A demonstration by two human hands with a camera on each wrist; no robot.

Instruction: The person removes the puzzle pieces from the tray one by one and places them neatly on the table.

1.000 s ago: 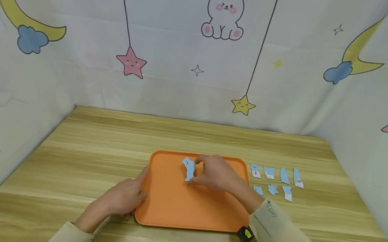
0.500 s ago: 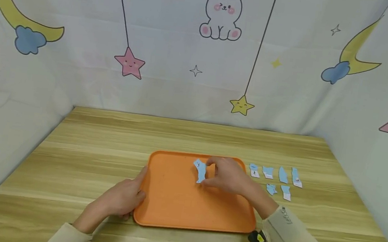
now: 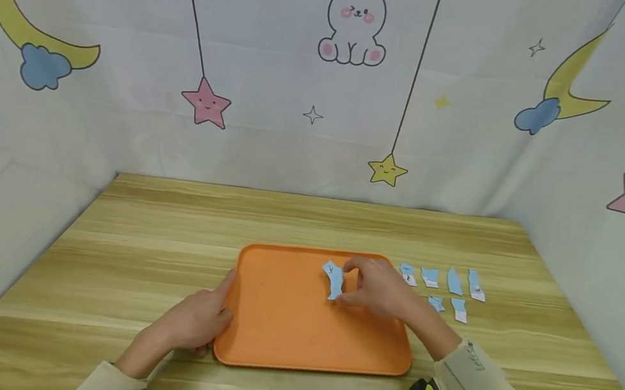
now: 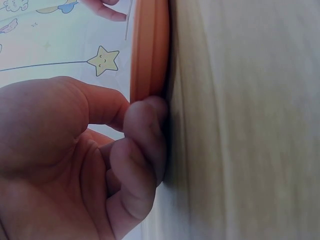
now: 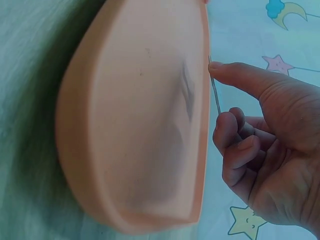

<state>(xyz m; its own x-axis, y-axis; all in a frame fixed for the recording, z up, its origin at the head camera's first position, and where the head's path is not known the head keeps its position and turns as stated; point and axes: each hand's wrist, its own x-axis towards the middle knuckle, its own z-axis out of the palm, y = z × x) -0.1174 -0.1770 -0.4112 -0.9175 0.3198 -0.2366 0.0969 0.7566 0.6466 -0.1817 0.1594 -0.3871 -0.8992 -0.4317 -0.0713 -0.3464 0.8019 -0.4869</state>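
My right hand (image 3: 377,286) pinches a narrow light-blue puzzle piece (image 3: 334,280) with a small dark mark on it, by its ends between thumb and curled fingers. In the right wrist view that piece (image 5: 215,90) shows edge-on as a thin strip, raised over the orange tray (image 5: 135,110). My left hand (image 3: 196,320) holds the left rim of the tray (image 3: 274,332). In the left wrist view its fingers (image 4: 142,130) are bent against the tray's outer side, low by the tabletop.
Right of the tray lie several more light-blue and white pieces in two rows, among them a pointed one (image 3: 454,281) and one with a pale end (image 3: 458,310). The wood-grain table (image 3: 159,216) is bounded by printed white cloth walls (image 3: 259,150).
My right hand has moved right with the puzzle piece over the tray. One loose piece near the tray's right edge is now hidden behind the wrist. The left hand keeps its place.
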